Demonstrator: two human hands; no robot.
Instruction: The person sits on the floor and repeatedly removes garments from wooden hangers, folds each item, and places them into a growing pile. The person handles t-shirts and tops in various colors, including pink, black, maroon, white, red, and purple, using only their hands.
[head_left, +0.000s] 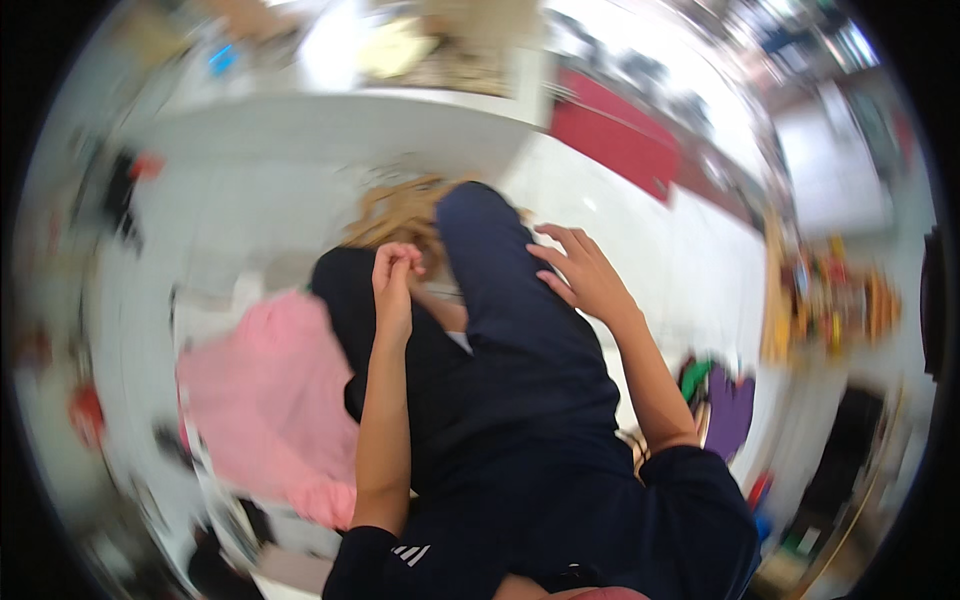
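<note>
My left hand (397, 268) is held above the knee of a black trouser leg (345, 281), its fingers curled in; whether anything small is between them cannot be made out. Beside the knee of the dark blue trouser leg (487, 262), my right hand (574, 270) has its fingers apart and holds nothing. A heap of tan strips (390, 214) lies on the floor beyond the knees. Pink cloth (270, 390) is spread at my left side. Purple cloth (727, 412) and some green cloth (695, 377) lie near my right elbow.
A white panel or wall (322, 135) with a counter above it stands ahead. Right of it is a red panel (611, 131). Various blurred items stand on a wooden rack (832, 300) at the far right. A red object (87, 416) is at the far left.
</note>
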